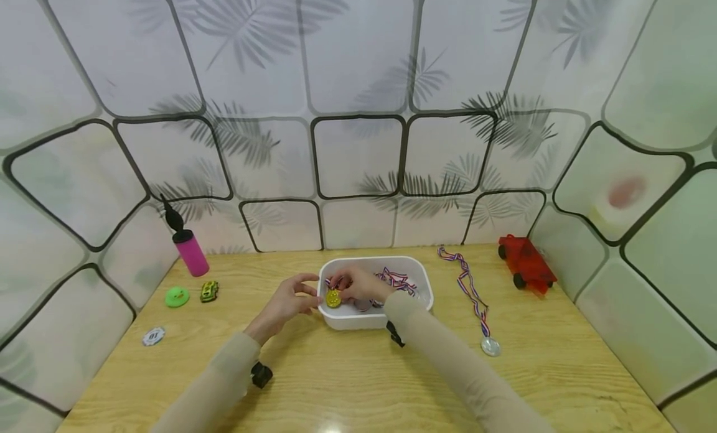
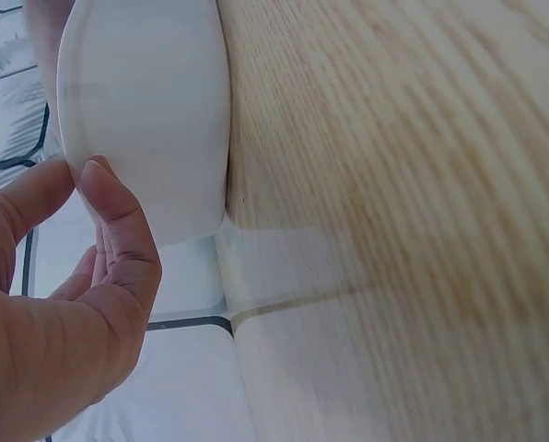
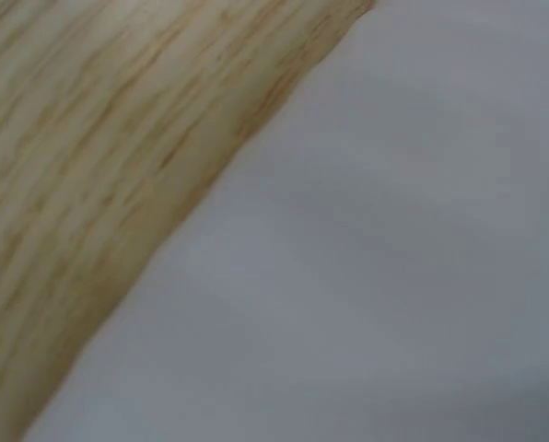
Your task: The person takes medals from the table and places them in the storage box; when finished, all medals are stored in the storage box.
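A white plastic tub (image 1: pixel 358 323) stands on the table, with medals and striped ribbons (image 1: pixel 395 279) inside. At the tub's left end, my left hand (image 1: pixel 287 301) pinches the rim; in the left wrist view, thumb and fingertips (image 2: pixel 118 198) meet at the edge of the white wall. My right hand (image 1: pixel 363 284) reaches into the tub and holds a gold medal (image 1: pixel 333 298) near its left end. A silver medal (image 1: pixel 363 305) lies below that hand, partly hidden. Only the tub's blurred wall (image 3: pixel 348 239) and some wood show in the right wrist view.
To the right lie a silver medal (image 1: pixel 490 346) on a striped ribbon and a red toy car (image 1: pixel 526 263). On the left are a pink hand pump (image 1: pixel 192 256), a green duck-faced disc (image 1: pixel 177 297), a small yellow-green toy car (image 1: pixel 210 291) and a poker chip (image 1: pixel 154 336). Patterned curtains enclose the table.
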Tool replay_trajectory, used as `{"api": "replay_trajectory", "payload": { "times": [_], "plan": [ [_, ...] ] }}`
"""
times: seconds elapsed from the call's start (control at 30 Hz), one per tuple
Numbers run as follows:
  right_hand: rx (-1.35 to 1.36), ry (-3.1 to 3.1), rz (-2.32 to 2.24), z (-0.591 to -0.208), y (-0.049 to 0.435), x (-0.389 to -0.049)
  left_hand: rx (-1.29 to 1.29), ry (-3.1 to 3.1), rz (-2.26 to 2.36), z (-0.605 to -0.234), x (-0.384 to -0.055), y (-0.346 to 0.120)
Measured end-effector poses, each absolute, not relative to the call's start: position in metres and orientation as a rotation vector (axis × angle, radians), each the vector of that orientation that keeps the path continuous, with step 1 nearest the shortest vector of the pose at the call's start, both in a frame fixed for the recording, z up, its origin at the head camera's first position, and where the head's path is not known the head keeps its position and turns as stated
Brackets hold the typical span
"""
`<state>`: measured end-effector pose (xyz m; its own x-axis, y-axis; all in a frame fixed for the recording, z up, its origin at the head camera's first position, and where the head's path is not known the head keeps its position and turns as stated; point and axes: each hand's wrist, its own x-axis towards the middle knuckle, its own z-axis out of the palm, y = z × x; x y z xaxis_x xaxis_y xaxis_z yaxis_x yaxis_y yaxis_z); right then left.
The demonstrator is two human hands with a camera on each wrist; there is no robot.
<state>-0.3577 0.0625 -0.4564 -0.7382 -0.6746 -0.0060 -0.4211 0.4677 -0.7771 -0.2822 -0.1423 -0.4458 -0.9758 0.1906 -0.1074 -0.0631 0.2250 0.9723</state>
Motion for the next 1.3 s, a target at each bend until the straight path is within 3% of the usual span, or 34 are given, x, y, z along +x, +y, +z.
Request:
{"api": "replay_trajectory", "payload": {
  "times": [0.53,1.3],
  "plan": [
    [-0.866,2.339,-1.177,-0.452,0.063,-0.354,0.115,2.289,1.835,-0.448,-0.281,-0.142],
    [-0.897,2.347,-1.163,-0.411,0.111,-0.357,0.101,2.281,1.878,-0.448,-0.282,-0.141]
  ]
}}
